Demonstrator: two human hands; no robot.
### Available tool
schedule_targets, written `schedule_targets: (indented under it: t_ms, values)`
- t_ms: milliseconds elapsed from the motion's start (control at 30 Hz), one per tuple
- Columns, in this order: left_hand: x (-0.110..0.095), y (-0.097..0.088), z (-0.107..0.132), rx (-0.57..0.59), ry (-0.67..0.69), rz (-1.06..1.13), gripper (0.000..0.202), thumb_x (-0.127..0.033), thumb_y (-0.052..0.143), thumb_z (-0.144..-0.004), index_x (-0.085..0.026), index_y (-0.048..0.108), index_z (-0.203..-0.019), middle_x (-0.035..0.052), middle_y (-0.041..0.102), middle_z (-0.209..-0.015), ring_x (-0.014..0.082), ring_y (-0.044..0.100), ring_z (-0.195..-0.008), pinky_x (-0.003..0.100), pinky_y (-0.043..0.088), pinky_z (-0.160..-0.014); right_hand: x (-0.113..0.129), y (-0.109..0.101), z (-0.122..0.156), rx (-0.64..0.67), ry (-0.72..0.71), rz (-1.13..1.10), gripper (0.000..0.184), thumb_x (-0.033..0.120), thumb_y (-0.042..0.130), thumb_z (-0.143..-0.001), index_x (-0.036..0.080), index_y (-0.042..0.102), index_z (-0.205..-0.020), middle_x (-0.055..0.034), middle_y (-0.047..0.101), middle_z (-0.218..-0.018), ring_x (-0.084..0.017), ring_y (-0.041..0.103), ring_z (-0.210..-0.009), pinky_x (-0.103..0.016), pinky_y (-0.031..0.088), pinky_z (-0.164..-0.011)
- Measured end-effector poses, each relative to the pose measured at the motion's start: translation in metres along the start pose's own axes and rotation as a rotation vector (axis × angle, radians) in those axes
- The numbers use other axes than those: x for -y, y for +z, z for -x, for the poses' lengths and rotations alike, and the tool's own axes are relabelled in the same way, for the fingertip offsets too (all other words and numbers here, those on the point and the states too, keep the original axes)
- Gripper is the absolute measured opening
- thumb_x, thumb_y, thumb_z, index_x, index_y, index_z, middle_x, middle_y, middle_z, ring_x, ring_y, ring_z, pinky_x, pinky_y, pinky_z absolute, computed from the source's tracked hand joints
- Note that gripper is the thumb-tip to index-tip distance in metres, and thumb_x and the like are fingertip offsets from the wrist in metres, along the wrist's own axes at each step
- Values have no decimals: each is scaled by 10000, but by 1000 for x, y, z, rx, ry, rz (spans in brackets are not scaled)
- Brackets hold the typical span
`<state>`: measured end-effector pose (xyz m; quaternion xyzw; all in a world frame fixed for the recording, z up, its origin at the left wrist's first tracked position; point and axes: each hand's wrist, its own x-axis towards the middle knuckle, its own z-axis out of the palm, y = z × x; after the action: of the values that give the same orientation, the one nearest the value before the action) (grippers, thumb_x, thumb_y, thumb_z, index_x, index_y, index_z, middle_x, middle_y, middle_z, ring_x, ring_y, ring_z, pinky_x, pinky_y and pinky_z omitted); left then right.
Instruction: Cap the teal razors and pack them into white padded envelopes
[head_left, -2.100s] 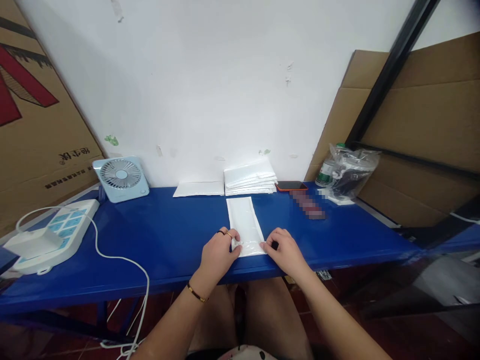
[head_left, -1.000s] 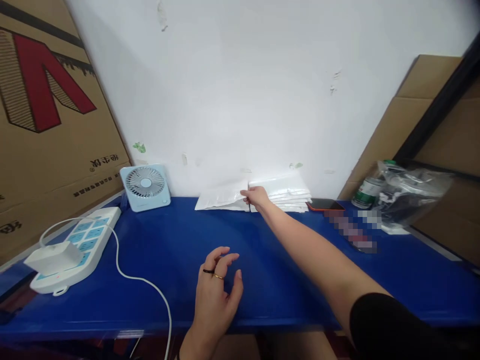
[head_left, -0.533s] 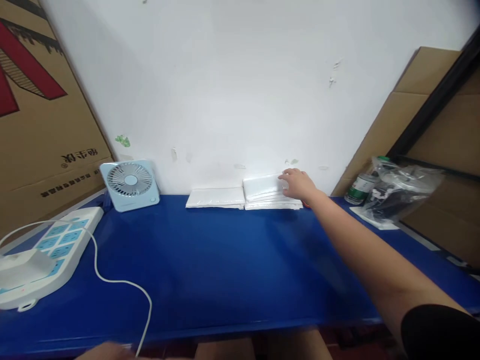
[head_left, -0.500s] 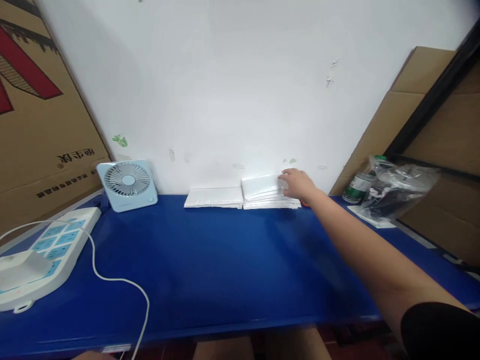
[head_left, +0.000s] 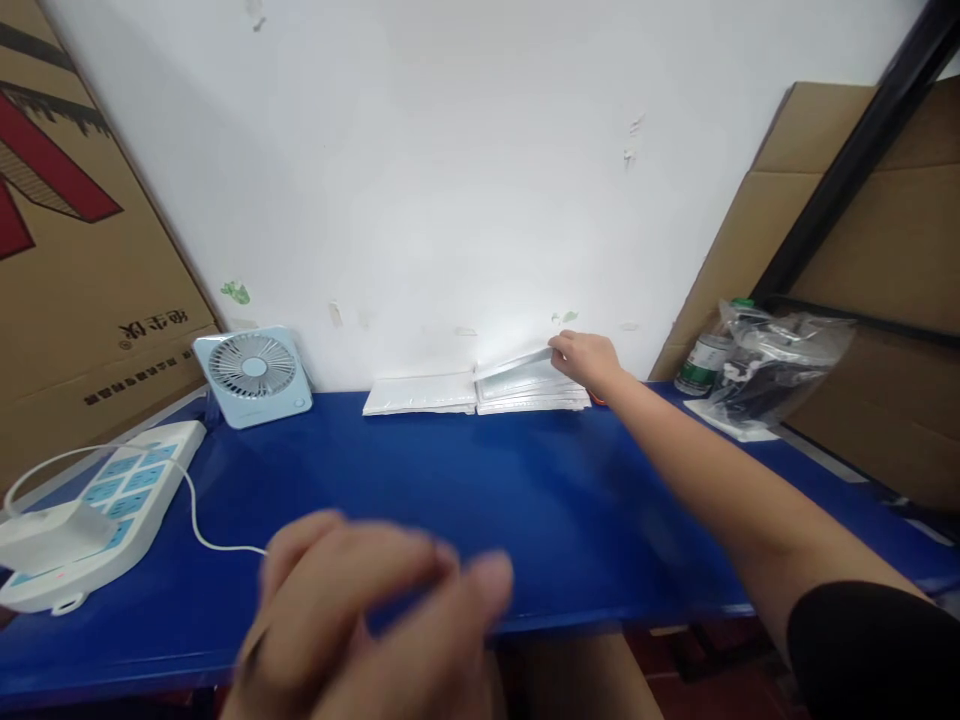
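Note:
Two low stacks of flat white packets lie side by side against the wall: the left stack (head_left: 420,393) and the right stack (head_left: 532,397). My right hand (head_left: 585,360) pinches the right end of the top packet (head_left: 514,366) on the right stack. That packet is tilted, its right end raised off the ones beneath. It has a shiny, plastic-like surface; its exact kind is unclear. My left hand (head_left: 367,610) is close to the camera above the table's front edge, blurred, with fingers bent and thumb apart. Nothing shows in it.
On the left of the blue table (head_left: 420,500) stand a light-blue fan (head_left: 259,375) and a white power strip (head_left: 112,520) with a cable. A bottle (head_left: 703,362) and a clear plastic bag (head_left: 780,365) with dark contents sit at the right. Large cardboard (head_left: 82,300) stands at the left.
My right hand has gone from resting on the right stack to raising the top packet's right end. My left hand has come up from the bottom edge into view.

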<state>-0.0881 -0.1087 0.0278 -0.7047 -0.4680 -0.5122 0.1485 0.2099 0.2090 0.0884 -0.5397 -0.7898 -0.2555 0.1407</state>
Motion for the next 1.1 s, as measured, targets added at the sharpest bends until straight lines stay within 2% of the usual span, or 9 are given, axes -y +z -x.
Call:
schedule_targets:
  t_ms: [100,167,267,400,467,567,667,933,1100]
  values:
    - [-9,46,-86,166,-26,-117,464,-328,584,-768,-330,506,-1225,44,549,-1183,249,537,-1073,446,441,-930,15,-10,25,-63,-29,-65,332,253,352,-886,195,633,-1054,-85,652,-984,-210,586,-829,-271,290,-591]
    - [-2,82,-114,330,-95,-179,605,-424,595,-753,-236,426,-1303,99,467,-1305,287,431,-1204,445,369,-988,28,-12,49,-70,-88,-128,321,271,366,-889,218,630,-1065,-69,660,-975,-198,587,-810,-265,293,-587]
    - [21,133,-118,716,-130,-182,902,-582,659,-626,-178,335,-1363,161,380,-1388,339,291,-1304,433,296,-1024,46,-7,84,-70,-191,-262,307,263,396,-883,234,622,-1089,-63,668,-993,-192,595,-814,-264,330,-616]
    - [44,173,-106,1047,-142,-193,893,-463,688,-598,-196,322,-1367,151,539,-1223,333,473,-1145,418,375,-919,50,5,111,45,-374,-468,327,181,446,-832,258,624,-1095,-53,668,-1004,-193,600,-898,-271,404,-727]
    - [48,179,-105,1090,-121,-226,789,-338,675,-600,-209,382,-1322,137,568,-1161,313,523,-1069,395,408,-862,42,12,115,119,-399,-571,457,114,505,-743,269,585,-1166,-54,629,-1119,-212,569,-1020,-301,418,-833]
    - [45,177,-109,1048,-14,-306,639,-181,631,-597,-213,466,-1212,120,579,-1094,282,560,-985,372,420,-822,27,23,114,217,-307,-692,759,32,531,-613,246,427,-1334,-77,499,-1317,-235,491,-1166,-347,399,-947]
    - [39,169,-116,1011,63,-400,554,-82,574,-607,-196,486,-1142,112,580,-1047,259,579,-930,364,420,-800,13,30,113,291,-234,-778,809,22,531,-598,227,381,-1367,-78,462,-1358,-230,466,-1205,-356,370,-1004]
    - [21,144,-151,1156,144,-536,538,-146,617,-626,-216,496,-1146,96,579,-1042,248,581,-925,363,406,-824,-8,29,115,617,-196,-950,1065,401,759,-593,245,157,-1458,-95,310,-1465,-297,324,-1316,-433,278,-1081]
    - [-1,136,-175,1230,161,-653,584,-191,674,-576,-246,531,-1140,73,604,-1019,233,579,-894,355,397,-820,-12,33,115,692,-210,-982,1175,494,798,-507,262,148,-1458,-81,211,-1506,-321,240,-1352,-455,208,-1115]
